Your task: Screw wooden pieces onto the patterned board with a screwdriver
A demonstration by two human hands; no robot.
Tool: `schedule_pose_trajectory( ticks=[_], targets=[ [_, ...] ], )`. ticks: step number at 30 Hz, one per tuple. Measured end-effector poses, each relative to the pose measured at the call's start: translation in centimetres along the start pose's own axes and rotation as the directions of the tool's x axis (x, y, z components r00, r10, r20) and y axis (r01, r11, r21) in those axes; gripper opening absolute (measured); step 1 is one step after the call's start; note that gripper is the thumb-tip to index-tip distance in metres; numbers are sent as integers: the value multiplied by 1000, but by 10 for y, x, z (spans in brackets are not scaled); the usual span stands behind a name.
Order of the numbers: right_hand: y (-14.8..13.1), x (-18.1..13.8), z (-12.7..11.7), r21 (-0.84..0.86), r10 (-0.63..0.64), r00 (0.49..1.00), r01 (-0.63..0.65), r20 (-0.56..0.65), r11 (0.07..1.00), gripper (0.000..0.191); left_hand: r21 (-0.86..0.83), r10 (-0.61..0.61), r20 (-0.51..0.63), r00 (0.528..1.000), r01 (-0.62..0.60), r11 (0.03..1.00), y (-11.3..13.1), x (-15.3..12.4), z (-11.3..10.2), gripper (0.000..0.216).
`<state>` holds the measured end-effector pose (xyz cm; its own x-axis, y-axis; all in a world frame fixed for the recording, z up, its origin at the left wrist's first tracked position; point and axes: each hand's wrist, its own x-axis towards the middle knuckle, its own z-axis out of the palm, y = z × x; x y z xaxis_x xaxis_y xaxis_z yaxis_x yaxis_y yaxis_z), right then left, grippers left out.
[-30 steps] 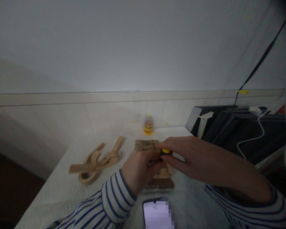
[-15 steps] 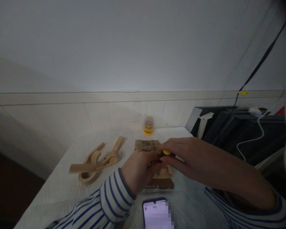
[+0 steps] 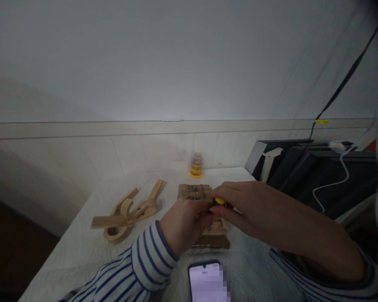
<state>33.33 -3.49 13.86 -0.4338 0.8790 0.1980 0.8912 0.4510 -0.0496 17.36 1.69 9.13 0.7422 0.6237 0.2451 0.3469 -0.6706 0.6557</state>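
My right hand [image 3: 234,199] is closed round the black handle of a small screwdriver [image 3: 220,201], its yellow end facing up; the shaft is hidden. Against it, the fingers of my left hand [image 3: 189,220] are pinched together, and what they hold is covered by the fingers. Both hands meet above a printed brown paper packet [image 3: 194,191] and a piece of light wood [image 3: 217,228] partly visible under the fingers. To the left lie several joined, curved and straight wooden parts [image 3: 126,214] on the white-covered table.
A clear, beehive-shaped screwdriver case [image 3: 196,165] with a yellow base stands at the back near the wall. A phone [image 3: 206,281] with its screen lit lies at the front edge. Dark panels [image 3: 318,172] and a white cable [image 3: 346,172] are at the right.
Both hands stay in nearly the same place. The yellow end of the screwdriver has shifted very slightly; nothing has been let go.
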Motion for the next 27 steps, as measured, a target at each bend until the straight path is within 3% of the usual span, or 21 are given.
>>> schedule_pose_trajectory(
  ticks=[6, 15, 27],
  targets=[
    [2, -2, -1, -35, 22, 1000, -21, 11, 999, 12, -16, -35, -92, 995, 34, 999, -1, -2, 5, 22],
    [1, 1, 1, -38, 26, 1000, -26, 8, 999, 13, 24, -64, -125, 990, 67, 997, -1, -3, 5, 18],
    [2, -1, -4, 115, -41, 999, 40, 1, 993, 13, 71, -20, -110, 994, 28, 997, -8, 2, 6, 10]
  ],
)
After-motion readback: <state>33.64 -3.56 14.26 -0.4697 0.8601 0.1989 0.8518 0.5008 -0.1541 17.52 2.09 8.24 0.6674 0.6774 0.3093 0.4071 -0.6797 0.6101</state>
